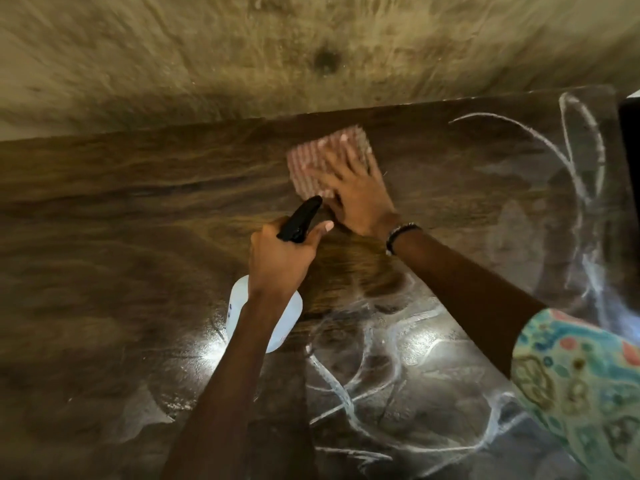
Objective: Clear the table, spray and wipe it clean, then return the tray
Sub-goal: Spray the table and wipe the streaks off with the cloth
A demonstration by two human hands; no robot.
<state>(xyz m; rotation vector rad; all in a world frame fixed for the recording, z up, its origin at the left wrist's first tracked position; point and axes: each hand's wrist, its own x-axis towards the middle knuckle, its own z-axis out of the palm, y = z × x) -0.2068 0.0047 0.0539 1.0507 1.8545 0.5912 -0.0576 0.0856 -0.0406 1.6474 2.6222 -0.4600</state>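
Observation:
My left hand point(282, 258) grips the neck of a white spray bottle point(287, 320) with a black trigger head point(300, 219), held above the dark wooden table point(121, 237). My right hand point(353, 195) lies flat, fingers spread, on a pink ribbed cloth point(311, 161) pressed to the table near its far edge. White foamy streaks point(381, 358) of spray cover the near and right parts of the table. The frame is blurred by motion. No tray is in view.
A tan, speckled floor point(277, 46) lies beyond the table's far edge. A dark object point(630, 133) stands at the right border. A beaded bracelet point(401, 235) sits on my right wrist, and a patterned sleeve point(581, 382) fills the lower right corner.

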